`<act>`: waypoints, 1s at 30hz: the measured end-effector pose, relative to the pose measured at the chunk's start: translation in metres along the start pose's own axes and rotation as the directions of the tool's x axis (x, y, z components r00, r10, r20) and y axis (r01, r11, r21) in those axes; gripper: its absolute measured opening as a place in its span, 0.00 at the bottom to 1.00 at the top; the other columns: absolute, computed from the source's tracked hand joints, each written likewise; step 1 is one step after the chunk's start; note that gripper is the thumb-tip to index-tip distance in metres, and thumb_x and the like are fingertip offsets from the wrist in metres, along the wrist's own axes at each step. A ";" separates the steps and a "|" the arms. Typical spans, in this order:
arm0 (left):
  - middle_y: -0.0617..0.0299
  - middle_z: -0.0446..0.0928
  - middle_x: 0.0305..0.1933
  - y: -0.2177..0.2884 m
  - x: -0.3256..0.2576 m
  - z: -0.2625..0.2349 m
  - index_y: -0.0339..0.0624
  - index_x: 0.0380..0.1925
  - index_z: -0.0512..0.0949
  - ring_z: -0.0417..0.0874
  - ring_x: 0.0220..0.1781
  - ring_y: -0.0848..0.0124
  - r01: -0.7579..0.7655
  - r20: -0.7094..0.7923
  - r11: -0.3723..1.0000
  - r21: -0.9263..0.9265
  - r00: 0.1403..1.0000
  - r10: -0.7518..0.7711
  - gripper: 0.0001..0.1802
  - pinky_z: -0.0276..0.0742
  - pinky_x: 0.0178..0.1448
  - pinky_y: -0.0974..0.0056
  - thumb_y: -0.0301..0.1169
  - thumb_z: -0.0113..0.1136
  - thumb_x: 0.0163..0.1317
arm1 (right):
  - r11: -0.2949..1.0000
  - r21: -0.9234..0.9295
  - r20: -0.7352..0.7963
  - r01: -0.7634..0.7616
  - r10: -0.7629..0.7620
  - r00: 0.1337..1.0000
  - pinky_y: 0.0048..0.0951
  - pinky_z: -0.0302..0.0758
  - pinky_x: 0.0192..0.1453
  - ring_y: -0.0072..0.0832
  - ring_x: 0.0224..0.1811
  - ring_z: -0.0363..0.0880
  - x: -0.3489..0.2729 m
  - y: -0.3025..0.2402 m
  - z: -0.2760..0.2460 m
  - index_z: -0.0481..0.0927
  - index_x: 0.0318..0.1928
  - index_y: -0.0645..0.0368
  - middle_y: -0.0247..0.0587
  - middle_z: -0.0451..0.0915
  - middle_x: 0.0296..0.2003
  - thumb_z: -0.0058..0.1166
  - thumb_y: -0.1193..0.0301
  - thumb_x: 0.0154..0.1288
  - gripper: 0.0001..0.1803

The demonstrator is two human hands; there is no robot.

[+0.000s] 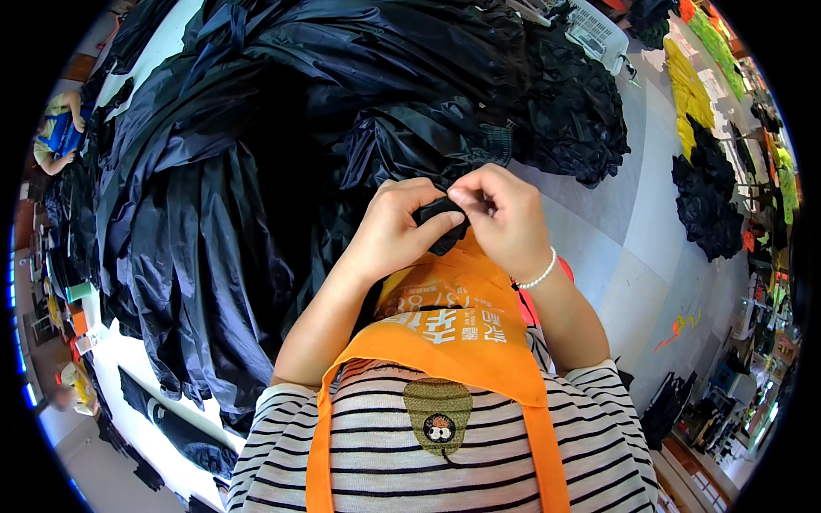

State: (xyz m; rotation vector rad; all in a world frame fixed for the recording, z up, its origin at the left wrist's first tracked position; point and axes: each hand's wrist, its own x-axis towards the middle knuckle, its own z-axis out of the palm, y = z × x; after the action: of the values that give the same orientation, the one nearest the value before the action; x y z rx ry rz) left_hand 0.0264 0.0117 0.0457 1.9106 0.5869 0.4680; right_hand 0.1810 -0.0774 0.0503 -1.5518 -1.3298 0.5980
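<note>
In front of my orange apron, both hands meet over a small folded piece of black fabric (445,244). My left hand (398,221) has closed on it, with the thumb laid along the near side. Thumb and fingertips of my right hand (506,212) pinch together at the fabric's upper right edge; what exactly lies between those tips is too small to make out. A large heap of shiny black cloth (192,171) spreads just beyond and to the left. Near my fingers, a ribbed, gathered band (497,144) shows on this cloth.
Another black heap (577,111) lies on the grey tiled floor (650,282) at the far right, below a white plastic basket (601,36). Farther right are yellow cloth (687,85) and more black cloth (708,201). A person (60,132) sits at the far left.
</note>
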 end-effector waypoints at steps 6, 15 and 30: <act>0.58 0.76 0.25 0.003 0.000 -0.003 0.30 0.31 0.79 0.77 0.28 0.69 0.023 -0.019 0.979 -0.201 0.999 -0.028 0.06 0.70 0.36 0.67 0.23 0.62 0.56 | 0.872 0.430 -0.083 -0.233 0.296 0.952 0.17 0.69 0.32 0.13 0.26 0.70 0.000 0.017 -0.002 0.80 0.37 0.63 0.29 0.79 0.28 0.57 0.75 0.65 0.04; 0.57 0.75 0.28 -0.003 -0.001 -0.001 0.31 0.34 0.80 0.77 0.31 0.68 -0.071 -0.023 0.993 -0.097 0.997 0.070 0.07 0.70 0.39 0.66 0.22 0.63 0.55 | 0.906 0.294 0.188 -0.303 0.256 0.948 0.17 0.64 0.29 0.11 0.25 0.66 -0.001 0.015 -0.007 0.81 0.32 0.64 0.28 0.77 0.23 0.62 0.71 0.62 0.07; 0.58 0.77 0.32 -0.009 -0.002 0.002 0.30 0.35 0.79 0.77 0.36 0.69 0.047 -0.186 0.972 -0.230 0.978 -0.092 0.07 0.72 0.44 0.69 0.25 0.59 0.62 | 0.905 0.295 0.039 -0.306 0.308 0.951 0.22 0.72 0.41 0.19 0.36 0.75 -0.007 0.006 -0.029 0.73 0.43 0.64 0.37 0.77 0.33 0.49 0.70 0.71 0.09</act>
State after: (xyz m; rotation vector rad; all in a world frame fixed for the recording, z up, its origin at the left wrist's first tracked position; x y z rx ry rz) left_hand 0.0242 0.0116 0.0368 1.6345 0.6961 0.6535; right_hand 0.2059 -0.0936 0.0555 -1.5166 -0.9395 0.9431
